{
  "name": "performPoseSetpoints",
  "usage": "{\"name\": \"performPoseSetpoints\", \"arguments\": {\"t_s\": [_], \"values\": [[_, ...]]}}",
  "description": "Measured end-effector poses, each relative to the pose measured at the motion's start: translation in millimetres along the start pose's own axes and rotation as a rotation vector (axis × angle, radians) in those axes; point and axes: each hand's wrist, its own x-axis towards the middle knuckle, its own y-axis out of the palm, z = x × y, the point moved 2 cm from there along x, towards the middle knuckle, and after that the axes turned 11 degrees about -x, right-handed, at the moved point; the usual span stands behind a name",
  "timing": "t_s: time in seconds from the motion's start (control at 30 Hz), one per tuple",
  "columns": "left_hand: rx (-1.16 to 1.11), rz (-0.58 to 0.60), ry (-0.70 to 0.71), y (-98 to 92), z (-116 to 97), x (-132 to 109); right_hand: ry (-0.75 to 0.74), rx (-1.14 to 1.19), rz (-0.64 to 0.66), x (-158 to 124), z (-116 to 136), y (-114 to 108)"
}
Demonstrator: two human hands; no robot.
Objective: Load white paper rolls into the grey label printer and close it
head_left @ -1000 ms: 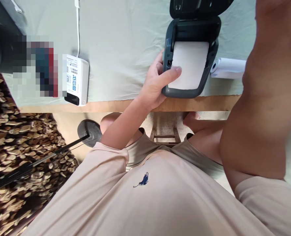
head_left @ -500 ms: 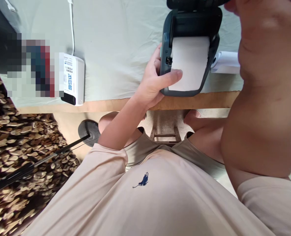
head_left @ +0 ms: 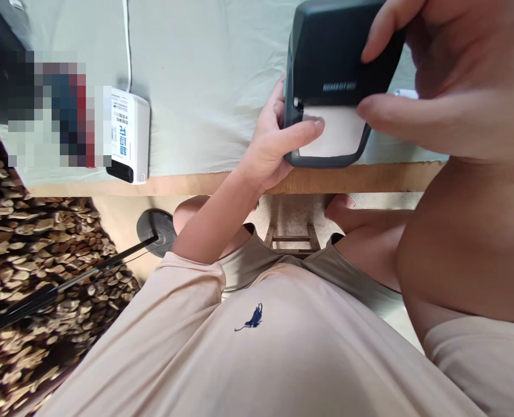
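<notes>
- Handheld printer (head_left: 290,124): dark casing, held above the near edge of the table, right of the view's centre.
- Lid (head_left: 326,49): lies over the upper part of the casing; pale lettering runs along its lower edge. Whether it is latched cannot be told.
- Paper (head_left: 339,139): white sheet, visible below the lid within the casing's rounded lower end.
- Left hand (head_left: 272,142): clamped on the printer's left side; thumb laid across the paper, remaining fingers wrapped around the side and partly hidden.
- Right hand (head_left: 434,87): at the printer's right side, slightly blurred. Thumb and forefinger stand apart, forefinger over the lid, thumb tip at the lid's lower edge. Firm contact of the thumb cannot be told.
- White roll (head_left: 405,93): on the table beyond the right hand, mostly hidden by it.
- Table: pale green cloth (head_left: 208,92) on top, bare wooden edge (head_left: 222,185) toward the person.
- White device (head_left: 140,136): on the cloth, well left of the printer, white cable (head_left: 127,46) leading away from its far end.
- Below the table: round black base (head_left: 155,226) with pole, wooden stool (head_left: 291,238).
- Far left: stacked firewood (head_left: 26,278).
</notes>
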Motion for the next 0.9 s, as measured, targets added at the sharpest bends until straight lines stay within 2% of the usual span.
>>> {"name": "performPoseSetpoints", "arguments": {"t_s": [0.07, 0.17, 0.27, 0.37, 0.47, 0.63, 0.77, 0.83, 0.9], "values": [[-0.002, 0.045, 0.04, -1.0, 0, -1, -0.063, -0.06, 0.026, 0, -2, 1], [-0.007, 0.039, 0.054, 1.4, -1, -2, 0.046, 0.036, -0.053, 3, -5, 2], [0.003, -0.023, 0.032, 4.9, -3, -2, 0.136, -0.002, -0.028, 5, -3, 4], [-0.019, -0.011, 0.031, 7.5, -4, -1, 0.083, -0.074, 0.018, 7, 3, 3], [-0.018, 0.009, 0.065, 8.8, -2, -1, 0.036, -0.048, 0.017, 8, 5, 2], [0.039, -0.09, 0.025, 10.5, -3, -3, 0.072, -0.113, 0.014, 7, 4, 3], [-0.01, -0.147, -0.024, 13.3, -5, -5, 0.13, -0.098, 0.028, 8, 5, 4], [-0.039, -0.104, 0.002, 15.4, -6, -5, 0.163, -0.085, 0.027, 8, 6, 4], [-0.081, 0.011, 0.034, 17.2, -8, -3, 0.193, -0.009, -0.01, 8, 6, 5]]}}
